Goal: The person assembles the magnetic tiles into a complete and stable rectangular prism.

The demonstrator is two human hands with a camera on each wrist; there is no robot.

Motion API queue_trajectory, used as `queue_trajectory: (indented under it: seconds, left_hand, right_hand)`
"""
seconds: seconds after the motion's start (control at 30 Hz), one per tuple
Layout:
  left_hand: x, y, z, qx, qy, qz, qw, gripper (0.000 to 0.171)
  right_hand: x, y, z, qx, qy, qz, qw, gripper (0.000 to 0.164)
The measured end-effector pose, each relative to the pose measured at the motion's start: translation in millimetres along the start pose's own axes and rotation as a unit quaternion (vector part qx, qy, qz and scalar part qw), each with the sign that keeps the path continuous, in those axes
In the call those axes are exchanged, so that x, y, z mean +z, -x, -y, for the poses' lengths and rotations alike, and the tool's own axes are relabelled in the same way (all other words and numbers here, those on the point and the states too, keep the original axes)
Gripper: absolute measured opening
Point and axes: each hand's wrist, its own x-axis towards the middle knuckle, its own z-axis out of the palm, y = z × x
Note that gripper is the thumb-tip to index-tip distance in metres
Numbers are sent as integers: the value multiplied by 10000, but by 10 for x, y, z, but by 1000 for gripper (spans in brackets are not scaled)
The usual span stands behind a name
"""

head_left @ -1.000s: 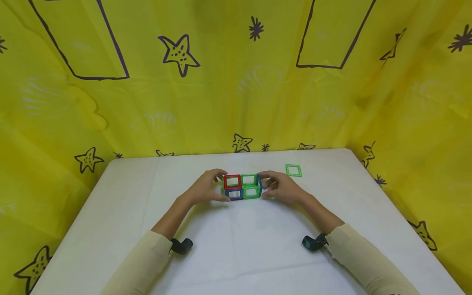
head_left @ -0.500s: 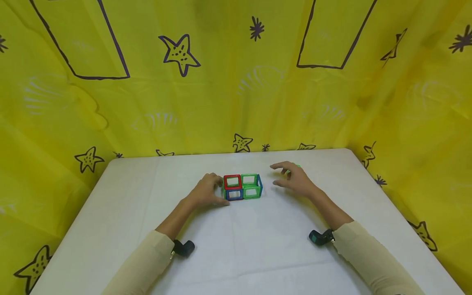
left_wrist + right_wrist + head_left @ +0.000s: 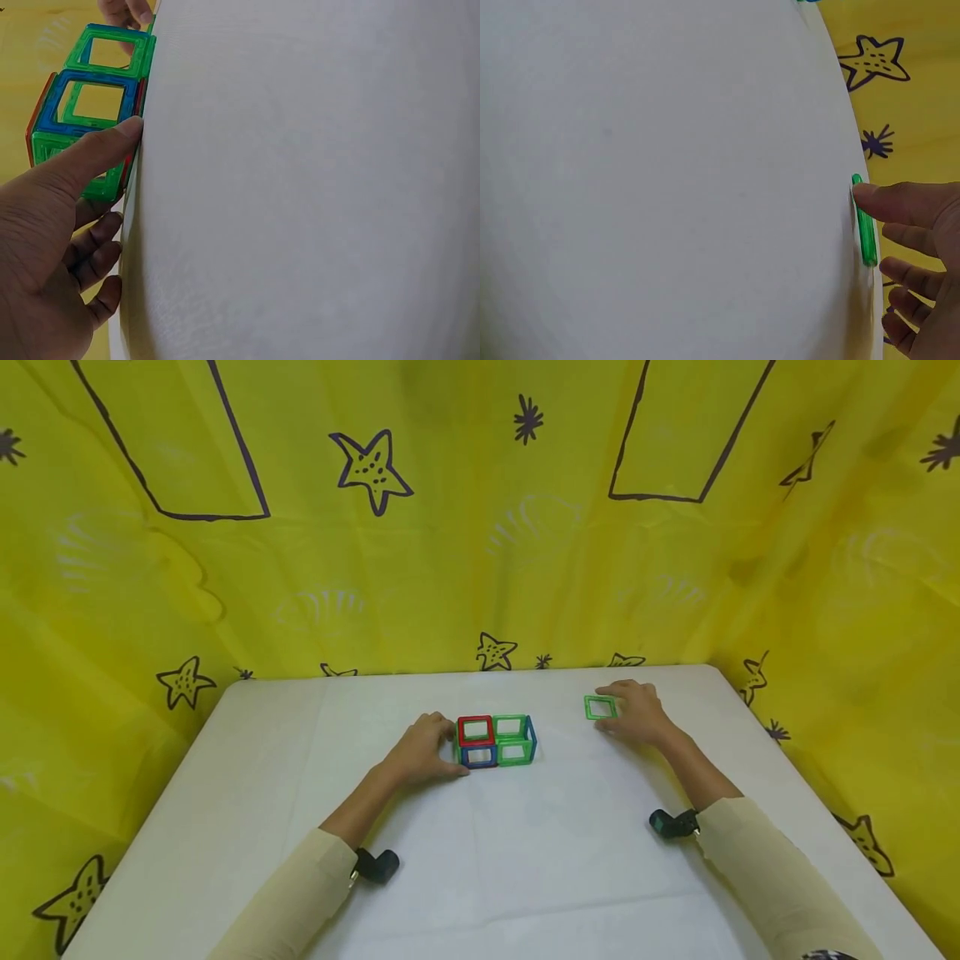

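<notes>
A small box of magnetic tiles (image 3: 493, 745) stands on the white table, a red square on top of its left half and blue and green frames around the sides. My left hand (image 3: 418, 753) holds its left end; in the left wrist view the thumb (image 3: 124, 131) lies at the lower edge of the blue frame, with the other fingers partly hidden behind. Farther right, a single green square magnetic tile (image 3: 587, 708) lies flat. My right hand (image 3: 639, 714) pinches it between thumb and forefinger at opposite edges; the right wrist view shows the thumb on the green tile (image 3: 866, 240).
The white table (image 3: 525, 860) stretches out around both hands. Behind it and at the sides hangs a yellow curtain (image 3: 420, 577) with drawn stars. Black wrist cameras sit on the left wrist (image 3: 377, 866) and right wrist (image 3: 673, 823).
My right hand has left the right end of the tile box, moved right and back, and taken hold of the loose green tile. The left hand has stayed at the box's left end.
</notes>
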Motion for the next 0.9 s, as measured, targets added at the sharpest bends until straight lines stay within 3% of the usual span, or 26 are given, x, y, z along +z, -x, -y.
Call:
queue_trajectory:
  seconds: [0.2, 0.4, 0.63, 0.9]
  left_hand:
    - [0, -6, 3, 43, -50, -1, 10000, 61]
    - [-6, -15, 2, 41, -169, 39, 9998, 66]
    - [-2, -19, 1, 48, -235, 96, 9997, 63]
    - [1, -27, -7, 18, -272, 106, 9996, 63]
  right_hand:
    - [-31, 11, -111, 353, -131, 180, 9991, 59]
    - [4, -6, -60, -222, -482, -158, 9985, 53]
    - [40, -17, 218, -732, -1124, -381, 9902, 51]
    - [103, 50, 650, -1248, -1512, -298, 9801, 52]
